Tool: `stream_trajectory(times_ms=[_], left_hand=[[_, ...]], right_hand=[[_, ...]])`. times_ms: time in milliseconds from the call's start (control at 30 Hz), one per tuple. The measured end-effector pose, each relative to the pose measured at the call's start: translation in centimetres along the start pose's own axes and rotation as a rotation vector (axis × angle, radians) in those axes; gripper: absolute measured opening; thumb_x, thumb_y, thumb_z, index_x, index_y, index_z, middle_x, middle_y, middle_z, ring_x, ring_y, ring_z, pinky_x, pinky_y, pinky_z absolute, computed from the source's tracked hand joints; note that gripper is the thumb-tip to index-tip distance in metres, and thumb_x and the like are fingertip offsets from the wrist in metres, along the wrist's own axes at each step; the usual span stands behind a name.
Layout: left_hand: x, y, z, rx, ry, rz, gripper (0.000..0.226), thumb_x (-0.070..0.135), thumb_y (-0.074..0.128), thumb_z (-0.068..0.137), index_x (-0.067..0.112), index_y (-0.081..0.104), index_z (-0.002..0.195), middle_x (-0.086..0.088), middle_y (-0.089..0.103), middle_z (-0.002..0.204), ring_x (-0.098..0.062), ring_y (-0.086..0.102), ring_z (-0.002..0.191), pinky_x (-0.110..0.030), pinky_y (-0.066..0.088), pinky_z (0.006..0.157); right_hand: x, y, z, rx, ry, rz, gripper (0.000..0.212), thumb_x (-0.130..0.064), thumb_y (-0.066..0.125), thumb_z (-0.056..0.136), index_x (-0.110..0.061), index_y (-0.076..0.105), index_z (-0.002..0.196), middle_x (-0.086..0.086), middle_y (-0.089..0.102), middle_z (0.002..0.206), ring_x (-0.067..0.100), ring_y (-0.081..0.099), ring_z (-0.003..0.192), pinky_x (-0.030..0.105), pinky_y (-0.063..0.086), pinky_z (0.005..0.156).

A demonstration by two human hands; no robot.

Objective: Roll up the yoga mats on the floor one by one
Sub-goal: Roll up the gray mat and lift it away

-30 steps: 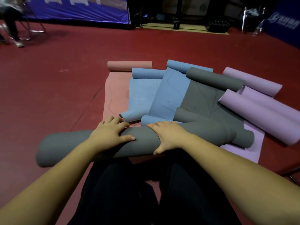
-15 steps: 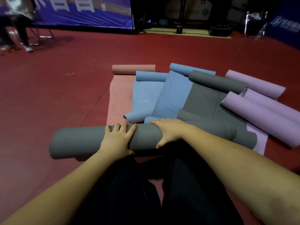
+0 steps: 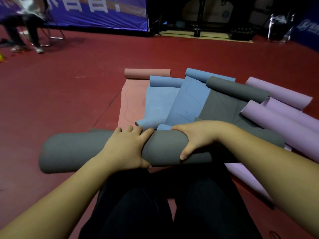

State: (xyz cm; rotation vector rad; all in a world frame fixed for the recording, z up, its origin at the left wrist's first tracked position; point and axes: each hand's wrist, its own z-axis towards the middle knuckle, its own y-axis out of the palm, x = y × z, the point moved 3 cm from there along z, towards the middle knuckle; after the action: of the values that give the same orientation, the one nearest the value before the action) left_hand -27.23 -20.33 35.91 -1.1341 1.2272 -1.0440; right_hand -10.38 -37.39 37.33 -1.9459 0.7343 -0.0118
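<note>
Both hands, left hand and right hand, curl over the rolled grey yoga mat lying across the red floor before the knees. It looks soft, springy and light; gripping mid-roll should stop it unwinding. Beyond lie pink, blue, grey and purple mats, half unrolled.

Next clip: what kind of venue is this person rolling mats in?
Probably a sports hall or gym set up for an event. It has a wide red sports floor, a blue printed banner along the far wall, and many yoga mats spread out, one grey mat being rolled.
</note>
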Motion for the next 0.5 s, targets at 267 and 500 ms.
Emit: stream_trajectory(times_ms=[267, 500], left_hand=[[-0.5, 3.0, 1.2, -0.335, 0.014, -0.228, 0.118, 0.085, 0.062, 0.047, 0.038, 0.023, 0.148, 0.010, 0.044, 0.145, -0.021, 0.045, 0.124, -0.043, 0.043, 0.101], [-2.2, 2.9, 3.6, -0.508, -0.019, -0.444, 0.102, 0.073, 0.079, 0.050, 0.045, 0.037, 0.138, 0.012, 0.056, 0.129, -0.015, 0.054, 0.116, -0.037, 0.045, 0.097]], right_hand=[[1.5, 2.9, 3.5, -0.191, 0.005, 0.113, 0.101, -0.071, 0.078, 0.054, -0.042, 0.037, 0.142, -0.018, 0.053, 0.133, 0.008, 0.054, 0.117, 0.035, 0.040, 0.108], [2.2, 2.9, 3.5, 0.043, -0.082, 0.161, 0.090, -0.065, 0.075, 0.069, -0.035, 0.035, 0.144, -0.015, 0.036, 0.140, 0.007, 0.038, 0.130, 0.032, 0.031, 0.114]])
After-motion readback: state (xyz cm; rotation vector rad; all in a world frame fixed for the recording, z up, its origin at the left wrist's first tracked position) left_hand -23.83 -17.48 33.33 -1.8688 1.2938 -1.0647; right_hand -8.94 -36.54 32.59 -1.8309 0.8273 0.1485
